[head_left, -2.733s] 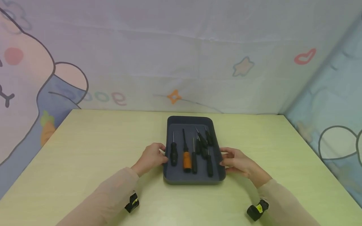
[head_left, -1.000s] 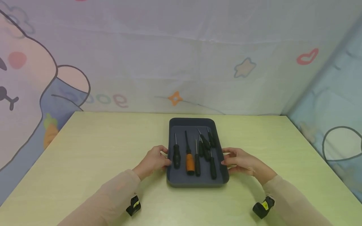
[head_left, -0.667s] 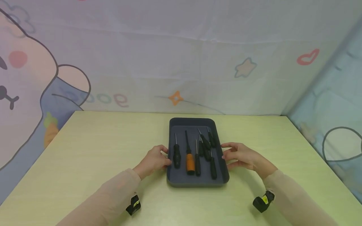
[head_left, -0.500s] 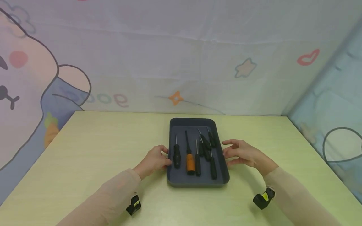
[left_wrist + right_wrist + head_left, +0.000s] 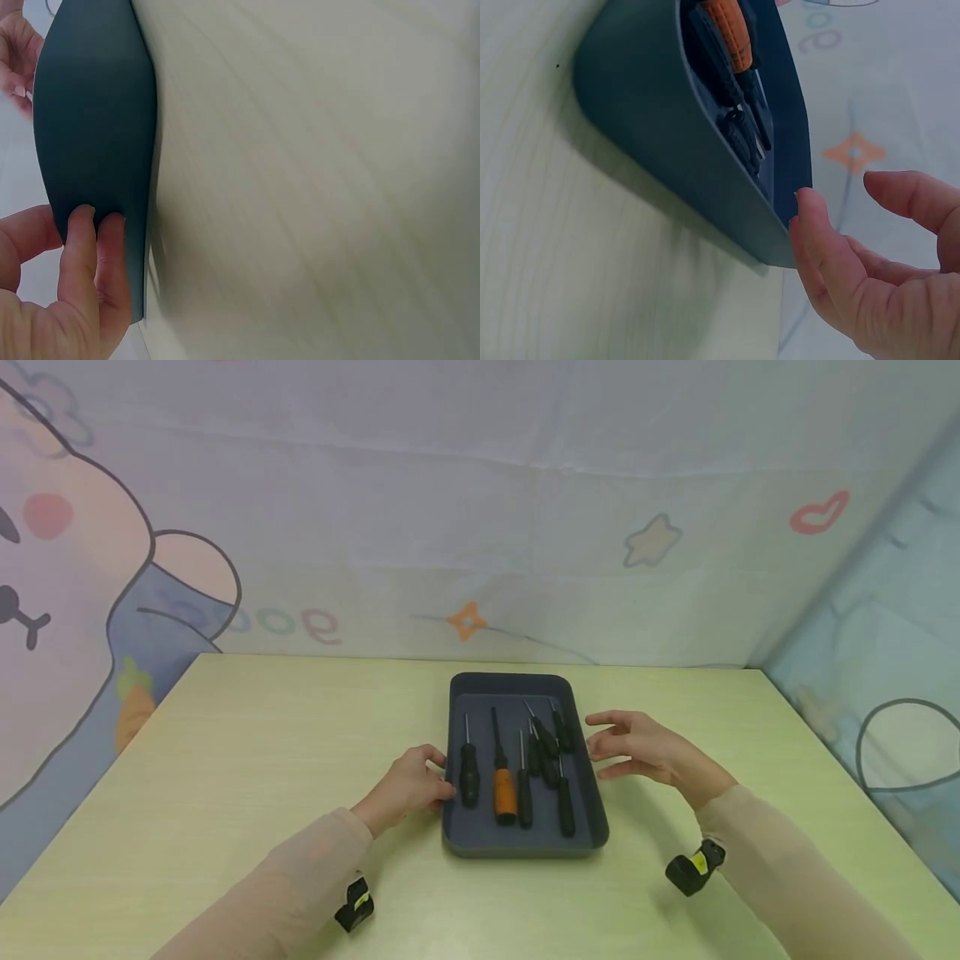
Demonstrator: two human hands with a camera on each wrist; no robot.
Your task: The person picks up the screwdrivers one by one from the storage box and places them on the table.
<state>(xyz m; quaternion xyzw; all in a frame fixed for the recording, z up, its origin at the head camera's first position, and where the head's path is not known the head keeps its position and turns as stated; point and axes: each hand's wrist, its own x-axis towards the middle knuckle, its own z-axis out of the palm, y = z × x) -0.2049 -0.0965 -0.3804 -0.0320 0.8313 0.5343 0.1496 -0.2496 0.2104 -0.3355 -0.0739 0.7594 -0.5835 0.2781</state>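
Note:
A dark grey rectangular tray [image 5: 517, 850] stands on the table with several screwdrivers in it. One has an orange handle [image 5: 505, 797]; the others have dark handles, such as the screwdriver [image 5: 468, 777] along the left side. My left hand [image 5: 405, 783] holds the tray's left wall, and in the left wrist view two of its fingers [image 5: 79, 255] lie against the outer face. To the right of the tray, my right hand [image 5: 645, 747] is raised with fingers spread, holding nothing. In the right wrist view its fingertips overlap the far end of the tray wall.
The pale yellow table [image 5: 300, 710] reaches back to a fabric backdrop [image 5: 375, 510] printed with cartoon figures. Black wrist devices hang below both sleeves, the left device [image 5: 355, 906] and the right device [image 5: 695, 867].
My right hand has let go of the tray's right wall and moved up and back along it, its fingers spreading. The left hand stays on the tray, which has hardly moved.

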